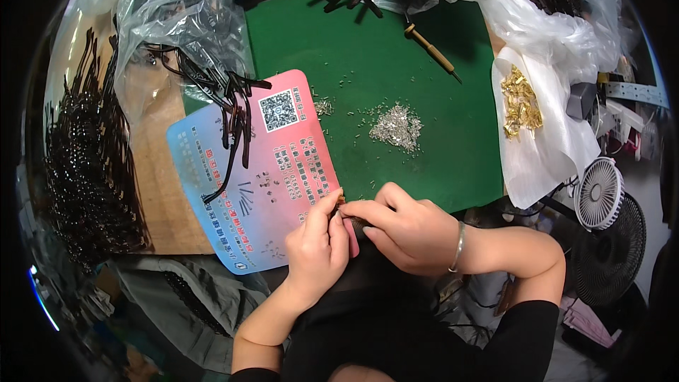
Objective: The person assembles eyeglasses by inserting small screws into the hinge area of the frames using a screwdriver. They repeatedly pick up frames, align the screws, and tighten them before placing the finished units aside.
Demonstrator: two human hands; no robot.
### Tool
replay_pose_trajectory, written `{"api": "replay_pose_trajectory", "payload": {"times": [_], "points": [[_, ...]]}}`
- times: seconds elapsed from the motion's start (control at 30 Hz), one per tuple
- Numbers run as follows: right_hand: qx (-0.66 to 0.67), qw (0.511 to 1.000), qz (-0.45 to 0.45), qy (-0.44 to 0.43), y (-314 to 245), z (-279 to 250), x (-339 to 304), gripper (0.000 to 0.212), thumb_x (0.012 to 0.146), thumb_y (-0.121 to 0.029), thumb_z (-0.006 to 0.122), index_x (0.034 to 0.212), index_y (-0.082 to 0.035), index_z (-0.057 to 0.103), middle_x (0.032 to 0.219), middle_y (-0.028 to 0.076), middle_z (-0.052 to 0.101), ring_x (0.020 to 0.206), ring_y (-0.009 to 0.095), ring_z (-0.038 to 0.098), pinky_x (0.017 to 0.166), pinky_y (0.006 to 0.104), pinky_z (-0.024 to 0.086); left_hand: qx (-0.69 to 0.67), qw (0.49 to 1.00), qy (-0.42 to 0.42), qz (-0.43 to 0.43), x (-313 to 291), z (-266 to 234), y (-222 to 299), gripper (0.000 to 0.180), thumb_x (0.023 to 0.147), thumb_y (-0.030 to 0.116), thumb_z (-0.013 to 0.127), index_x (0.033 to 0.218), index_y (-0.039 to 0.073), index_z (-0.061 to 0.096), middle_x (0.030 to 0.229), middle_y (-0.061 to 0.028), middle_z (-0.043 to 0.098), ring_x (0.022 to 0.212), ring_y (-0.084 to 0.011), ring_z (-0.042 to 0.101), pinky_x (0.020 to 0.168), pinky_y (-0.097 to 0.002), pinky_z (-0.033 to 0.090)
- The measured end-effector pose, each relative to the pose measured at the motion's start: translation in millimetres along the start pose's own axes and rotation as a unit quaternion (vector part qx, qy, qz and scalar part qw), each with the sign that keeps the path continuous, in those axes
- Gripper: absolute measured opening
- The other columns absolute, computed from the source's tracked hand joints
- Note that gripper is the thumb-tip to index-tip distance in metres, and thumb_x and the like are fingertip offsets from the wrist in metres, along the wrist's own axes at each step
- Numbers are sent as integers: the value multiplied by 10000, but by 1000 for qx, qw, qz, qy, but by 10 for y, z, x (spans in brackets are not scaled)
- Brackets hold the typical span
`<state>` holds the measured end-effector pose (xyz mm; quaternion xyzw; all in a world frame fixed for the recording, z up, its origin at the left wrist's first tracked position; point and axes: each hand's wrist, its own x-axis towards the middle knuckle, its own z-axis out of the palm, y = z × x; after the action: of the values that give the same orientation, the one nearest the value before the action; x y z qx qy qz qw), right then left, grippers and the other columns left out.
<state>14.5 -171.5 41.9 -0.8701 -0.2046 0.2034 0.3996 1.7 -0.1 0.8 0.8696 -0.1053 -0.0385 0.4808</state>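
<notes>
1. The left hand and right hand meet at the near edge of the tabletop, fingertips pinched together on 1 small brass-coloured part joined to a dark cable end. Both hands are closed on it.
2. The held piece sits between the 2 thumbs, directly in front of the person. Its long axis seems to run from upper left to lower right, though most of it is hidden by the fingers.
3. The pile of small silvery metal pieces lies beyond the hands on the green mat, slightly to the right, so the right hand is nearer.
4. The gold terminals rest on white plastic sheeting far right.
5. A glossy pink and blue card lies left of the hands, with loose black cables across it.
6. A wooden-handled tool lies diagonally on the felt-like mat.
</notes>
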Motion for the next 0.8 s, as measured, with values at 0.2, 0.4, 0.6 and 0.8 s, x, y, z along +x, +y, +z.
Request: {"api": "replay_pose_trajectory", "payload": {"times": [0.2, 0.4, 0.6, 0.8], "points": [[-9, 1000, 2, -13, 14, -1, 46, 368, 794, -61, 555, 1159, -94, 518, 853, 109, 505, 598, 222, 554, 487, 295, 487, 37, 997, 61, 27, -51, 104, -45, 259, 814, -49, 535, 1072, -44, 558, 790, -156, 645, 643, -252, 651, 564, -312, 513], [271, 931, 188, -154, 74, -142, 268, 329, 888, -106, 444, 1211, -57, 485, 883, 98, 585, 543, 138, 557, 474, 259, 464, 43, 999, 17, -4, -52, 72, -23, 255, 850, -42, 489, 1101, -51, 534, 894, -186, 644, 744, -249, 663, 663, -300, 521], [342, 866, 281, -233, -15, -250, 346, 331, 926, -156, 397, 1234, -46, 451, 824, 74, 583, 498, 103, 527, 462, 251, 451, 21, 999, 27, 14, 2, 62, -52, 270, 821, -41, 520, 1090, -57, 541, 817, -177, 643, 670, -282, 653, 577, -330, 517], [313, 881, 273, -228, -24, -212, 408, 299, 928, -176, 410, 1188, -36, 456, 835, 91, 582, 472, 111, 512, 440, 259, 443, 8, 1000, 3, -2, 19, 21, -79, 255, 823, -41, 511, 1076, -57, 536, 830, -186, 641, 697, -302, 654, 596, -337, 519]]}}
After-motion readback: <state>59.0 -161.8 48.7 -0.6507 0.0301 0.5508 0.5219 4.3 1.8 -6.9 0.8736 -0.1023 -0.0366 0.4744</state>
